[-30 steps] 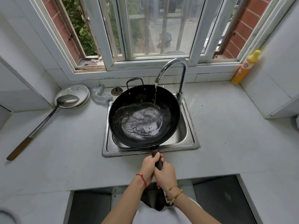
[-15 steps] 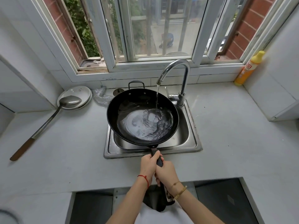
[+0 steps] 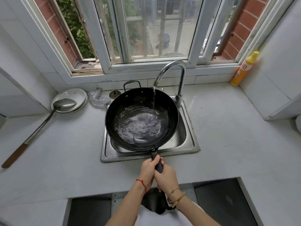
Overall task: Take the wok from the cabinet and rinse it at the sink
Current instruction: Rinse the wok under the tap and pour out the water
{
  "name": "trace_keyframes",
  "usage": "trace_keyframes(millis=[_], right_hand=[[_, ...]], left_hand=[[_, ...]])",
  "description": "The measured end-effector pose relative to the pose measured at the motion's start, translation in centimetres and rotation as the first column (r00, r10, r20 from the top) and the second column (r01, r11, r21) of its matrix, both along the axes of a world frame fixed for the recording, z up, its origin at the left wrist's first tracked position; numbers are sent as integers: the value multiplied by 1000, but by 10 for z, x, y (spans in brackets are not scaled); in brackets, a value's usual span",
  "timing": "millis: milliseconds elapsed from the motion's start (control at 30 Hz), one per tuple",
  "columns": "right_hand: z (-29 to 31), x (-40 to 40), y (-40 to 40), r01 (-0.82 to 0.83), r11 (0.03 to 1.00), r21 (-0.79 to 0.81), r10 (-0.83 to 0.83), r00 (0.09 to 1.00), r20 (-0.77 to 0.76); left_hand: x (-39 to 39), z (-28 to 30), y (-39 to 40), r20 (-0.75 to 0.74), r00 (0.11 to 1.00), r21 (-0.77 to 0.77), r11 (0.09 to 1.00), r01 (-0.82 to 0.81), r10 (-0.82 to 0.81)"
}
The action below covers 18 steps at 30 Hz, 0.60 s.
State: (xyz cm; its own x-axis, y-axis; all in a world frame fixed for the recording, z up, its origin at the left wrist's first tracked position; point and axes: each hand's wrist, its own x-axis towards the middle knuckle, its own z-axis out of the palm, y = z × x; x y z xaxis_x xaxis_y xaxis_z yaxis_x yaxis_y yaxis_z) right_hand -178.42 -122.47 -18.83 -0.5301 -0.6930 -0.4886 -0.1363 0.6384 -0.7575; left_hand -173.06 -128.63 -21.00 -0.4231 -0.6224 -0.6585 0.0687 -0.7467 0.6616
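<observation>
A black wok (image 3: 114,116) hangs over the steel sink (image 3: 192,144), with water swirling inside it. The chrome faucet (image 3: 180,79) pours a thin stream into the wok's right side. Both hands grip the wok's long dark handle (image 3: 158,167) in front of the sink. My left hand (image 3: 149,170) wraps it from the left, with a red string on that wrist. My right hand (image 3: 167,178) wraps it from the right, just behind the left, with gold bracelets on the wrist. The wok's small loop handle points toward the window.
A long metal ladle (image 3: 42,126) with a wooden grip lies on the left counter, its bowl resting on white plates (image 3: 76,95). A crumpled scrubbing cloth (image 3: 97,100) and a drain strainer (image 3: 114,94) sit behind the wok. A yellow detergent bottle (image 3: 244,69) stands at the far right.
The wok has shifted a little left and forward under the tap, so the stream now lands near its right side. The water has swirled round. Both hands kept their grip.
</observation>
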Motion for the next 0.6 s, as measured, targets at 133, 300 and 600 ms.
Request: trace_keyframes(millis=[133, 300, 600], right_hand=[[-3, -1, -1, 5, 1000, -30, -1, 993, 120], [-2, 2, -5, 44, 999, 0, -41, 929, 367], [-7, 12, -19, 18, 999, 49, -46, 749, 661]], left_hand=[[3, -1, -1, 108, 994, -108, 993, 41, -29], [10, 4, -5, 165, 985, -93, 994, 66, -50], [26, 15, -8, 143, 984, -9, 994, 113, -110]])
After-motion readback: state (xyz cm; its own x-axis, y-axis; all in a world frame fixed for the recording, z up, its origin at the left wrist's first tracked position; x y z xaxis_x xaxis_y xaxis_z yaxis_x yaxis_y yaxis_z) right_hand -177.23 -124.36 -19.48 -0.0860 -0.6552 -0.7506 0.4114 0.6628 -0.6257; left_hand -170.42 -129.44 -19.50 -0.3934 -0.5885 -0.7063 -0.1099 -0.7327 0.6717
